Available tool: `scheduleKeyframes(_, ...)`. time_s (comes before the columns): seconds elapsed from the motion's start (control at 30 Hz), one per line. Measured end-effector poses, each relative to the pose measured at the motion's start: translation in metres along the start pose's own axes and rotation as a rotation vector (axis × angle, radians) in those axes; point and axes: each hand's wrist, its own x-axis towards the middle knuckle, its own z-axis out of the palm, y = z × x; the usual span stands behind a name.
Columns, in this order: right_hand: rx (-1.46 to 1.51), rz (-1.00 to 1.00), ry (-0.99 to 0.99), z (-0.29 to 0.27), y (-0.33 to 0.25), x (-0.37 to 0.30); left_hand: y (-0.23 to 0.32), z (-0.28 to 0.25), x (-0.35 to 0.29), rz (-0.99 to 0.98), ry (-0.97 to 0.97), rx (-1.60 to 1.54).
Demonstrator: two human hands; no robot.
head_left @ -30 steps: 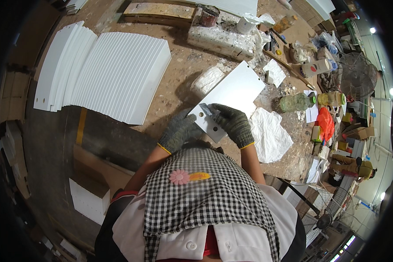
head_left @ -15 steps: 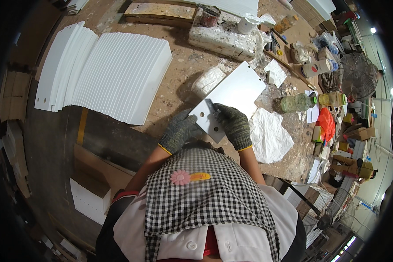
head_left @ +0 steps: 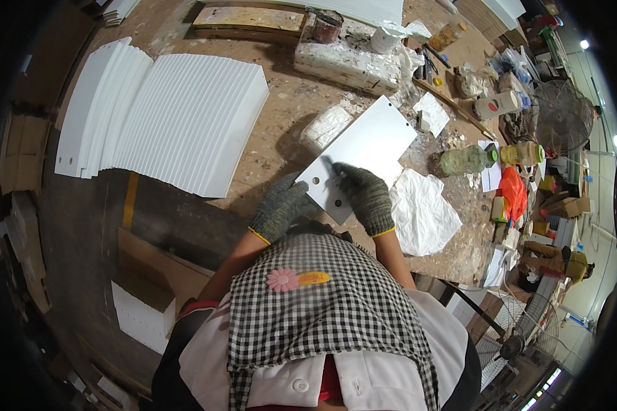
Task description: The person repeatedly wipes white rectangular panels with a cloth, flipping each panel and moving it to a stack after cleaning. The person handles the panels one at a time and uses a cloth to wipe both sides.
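A flat white panel with a few drilled holes lies slantwise in front of me, its near end close to my apron. My left hand, in a dark grey knit glove with a yellow cuff, grips the panel's left edge near that end. Gloved alike, my right hand is over the panel's near right part, fingers drawn together against its face beside the holes. Whatever those fingers pinch, if anything, is hidden; a dark smudge or shadow shows at their tips. A white wrapped bundle touches or nearly touches the panel's left side.
A long row of stacked white panels stands on the left of the worn table. Right of my hands lie a crumpled white cloth and a green-capped bottle. Behind, a paint-spattered block carries a dark can.
Almost nothing differs. The view has shifted very slightly; both hands and the panel keep their places.
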Motion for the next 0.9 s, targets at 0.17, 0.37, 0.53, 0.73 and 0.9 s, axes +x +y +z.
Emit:
scheduleKeyframes(0.17,0.068,0.022,-0.122,-0.005,0.002,0.003,0.000,0.003,0.002,-0.060,-0.019,-0.278)
scheduleKeyframes(0.37,0.125,-0.068,-0.052,-0.014,0.000,0.004,-0.006,0.006,0.008,-0.086,-0.071,-0.475)
scheduleKeyframes(0.53,-0.062,-0.243,-0.131,-0.032,0.011,0.014,0.006,0.009,0.008,0.023,-0.006,-0.408)
scheduleKeyframes(0.73,-0.068,0.049,0.360,-0.096,0.094,0.147,0.018,0.012,0.004,-0.632,-0.032,-1.248)
scheduleKeyframes(0.9,-0.202,-0.138,0.529,-0.121,0.153,0.260,0.004,0.012,0.002,0.020,-0.075,-0.237)
